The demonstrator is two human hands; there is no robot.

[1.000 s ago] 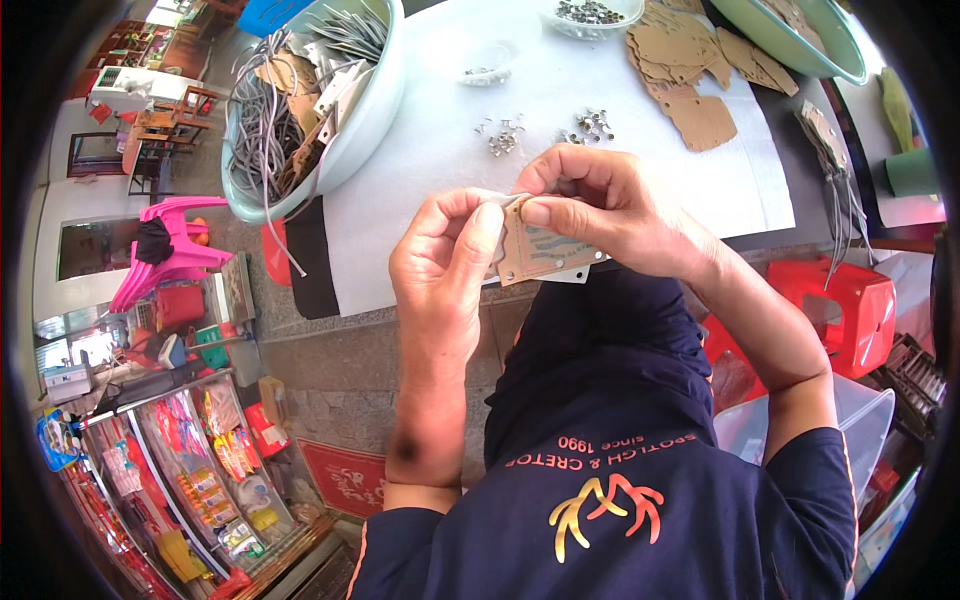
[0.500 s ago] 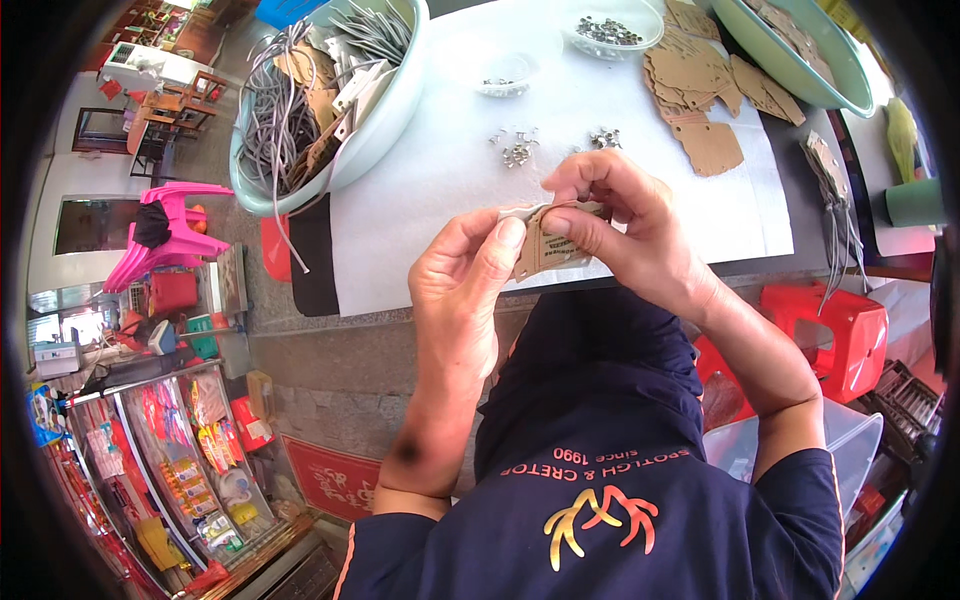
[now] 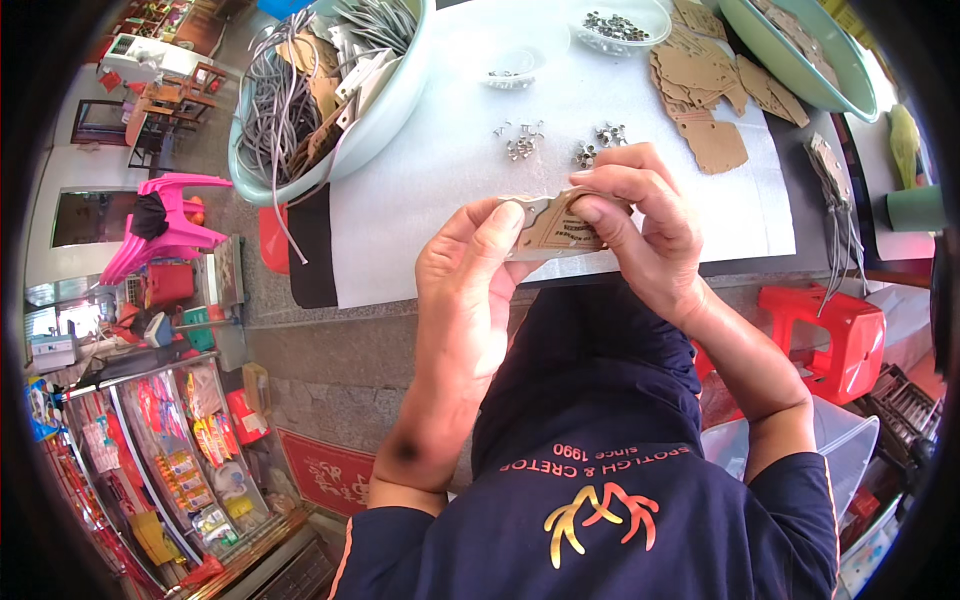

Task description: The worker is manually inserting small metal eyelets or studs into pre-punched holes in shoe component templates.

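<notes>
My left hand (image 3: 465, 275) pinches the left end of a tan printed tag (image 3: 565, 236) between thumb and fingers. My right hand (image 3: 645, 230) grips its right end, thumb on top, and the tag bends between the two hands. A pale layer shows at its left part; whether it is a second piece, I cannot tell. Both hands are above the near edge of a white sheet (image 3: 400, 240) on the table. Just beyond them lie small piles of shiny metal rivets (image 3: 521, 147), apart from the fingers.
At the back stand a clear dish of metal pieces (image 3: 614, 28) and a smaller dish (image 3: 512, 77). Tan tags (image 3: 718, 148) lie stacked at right. Pale green basins stand left (image 3: 405, 105) with grey cords and right (image 3: 835, 98). Corded tags (image 3: 828, 165) hang off the right edge.
My right hand has moved slightly right and turned, and the tag is more spread and bent between the hands. My left hand still pinches its end.
</notes>
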